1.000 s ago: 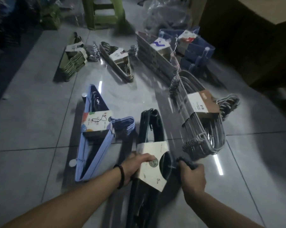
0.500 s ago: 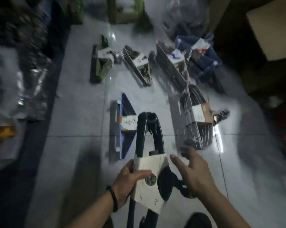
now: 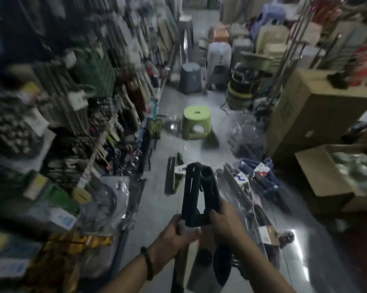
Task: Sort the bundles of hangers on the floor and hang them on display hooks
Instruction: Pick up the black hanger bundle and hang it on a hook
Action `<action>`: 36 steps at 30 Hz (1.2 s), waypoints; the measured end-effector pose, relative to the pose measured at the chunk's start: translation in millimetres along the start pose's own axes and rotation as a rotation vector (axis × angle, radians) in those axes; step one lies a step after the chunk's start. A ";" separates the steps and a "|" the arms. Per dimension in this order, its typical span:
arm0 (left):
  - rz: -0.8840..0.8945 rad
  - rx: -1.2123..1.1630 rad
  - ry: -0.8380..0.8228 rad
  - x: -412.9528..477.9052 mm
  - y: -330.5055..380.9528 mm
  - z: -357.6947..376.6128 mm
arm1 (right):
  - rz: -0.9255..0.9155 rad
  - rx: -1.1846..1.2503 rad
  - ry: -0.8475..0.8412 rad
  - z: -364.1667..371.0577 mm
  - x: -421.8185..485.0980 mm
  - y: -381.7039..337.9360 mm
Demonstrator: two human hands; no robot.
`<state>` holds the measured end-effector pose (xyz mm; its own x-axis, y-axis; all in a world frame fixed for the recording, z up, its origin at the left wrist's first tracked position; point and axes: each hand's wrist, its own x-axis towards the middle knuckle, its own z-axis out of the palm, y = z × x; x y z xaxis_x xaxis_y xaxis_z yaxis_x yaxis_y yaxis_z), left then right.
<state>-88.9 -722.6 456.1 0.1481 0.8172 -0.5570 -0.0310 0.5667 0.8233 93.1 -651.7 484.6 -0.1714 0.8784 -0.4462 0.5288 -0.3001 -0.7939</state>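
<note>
Hangers, dark bundle (image 3: pixel 196 193), held up off the floor at chest height in both hands, pointing up the aisle. Frame is motion-blurred; fine detail unreliable.

Far left: display wall (image 3: pixel 77 98) packed with hanging stock; individual hooks cannot be made out. Plastic-wrapped goods piled low beside it.

Left hand (image 3: pixel 174 237), bead bracelet at the wrist, closed around the lower left of the bundle at its pale card sleeve (image 3: pixel 189 250). Right hand (image 3: pixel 227 220) closed on the right arm of the bundle, just above the sleeve.

Centre, beyond: green stool (image 3: pixel 196 121) on the grey floor (image 3: pixel 174 102). More bundles lie on the floor past the hands, an olive one (image 3: pixel 174 176) left, grey (image 3: pixel 237 187) and blue (image 3: pixel 265 176) ones right.

Right: cardboard boxes (image 3: pixel 317 127), one open.

Handling, judged: rigid plastic, light to moderate weight, long enough to swing. The sleeve alone binds it, and card may slip or tear, so grip should take the hangers themselves. Hook end appears to hang low, near the bottom edge; likely needs turning up before hanging.
</note>
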 end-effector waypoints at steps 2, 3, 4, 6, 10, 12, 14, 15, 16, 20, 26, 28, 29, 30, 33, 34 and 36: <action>0.079 0.013 0.140 -2.7 39.5 -4.3 | -0.045 -0.052 0.006 -6.8 2.8 -36.8; 0.132 0.033 0.218 -1.3 55.6 -8.5 | -0.075 -0.097 -0.002 -9.6 4.8 -54.8; 0.182 0.043 0.274 1.7 67.6 -11.7 | -0.104 -0.130 -0.005 -12.1 7.3 -68.4; 0.248 0.031 0.343 8.6 93.3 -17.4 | -0.192 -0.132 -0.032 -18.1 20.3 -91.5; 0.326 0.027 0.422 24.3 143.3 -26.9 | -0.309 -0.145 -0.133 -37.7 50.5 -133.5; 0.356 0.075 0.484 34.0 162.3 -33.5 | -0.348 -0.190 -0.176 -47.7 72.0 -153.2; 0.382 0.118 0.522 43.1 181.1 -41.2 | -0.384 -0.249 -0.231 -54.7 92.7 -173.6; 0.391 0.134 0.534 50.1 190.3 -47.5 | -0.402 -0.258 -0.254 -57.5 106.3 -183.7; 0.402 0.145 0.543 57.1 200.0 -53.6 | -0.413 -0.256 -0.273 -59.3 119.1 -193.8; 0.398 0.181 0.536 95.8 238.3 -89.5 | -0.445 -0.312 -0.307 -65.3 170.7 -233.8; 0.416 0.292 0.466 170.9 298.3 -180.7 | -0.477 -0.409 -0.246 -48.1 258.7 -300.2; 0.409 0.314 0.450 192.7 318.9 -212.0 | -0.450 -0.468 -0.190 -39.7 284.5 -328.1; 0.411 0.338 0.454 201.2 328.4 -222.5 | -0.444 -0.489 -0.163 -37.6 294.0 -339.7; 0.421 0.355 0.454 211.9 340.6 -233.4 | -0.433 -0.502 -0.132 -35.8 306.0 -351.9; 0.446 0.424 0.457 239.8 383.2 -255.2 | -0.412 -0.508 -0.028 -39.6 334.8 -385.4; 0.449 0.446 0.460 247.1 396.5 -259.0 | -0.406 -0.501 0.004 -42.8 341.7 -394.6; 0.457 0.482 0.462 265.2 421.1 -268.7 | -0.410 -0.516 0.040 -50.2 361.0 -413.0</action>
<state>-328.4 -239.1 625.8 -0.2030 0.9776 -0.0557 0.4553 0.1446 0.8785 -145.5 -192.0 672.1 -0.4179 0.8996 -0.1265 0.7594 0.2695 -0.5922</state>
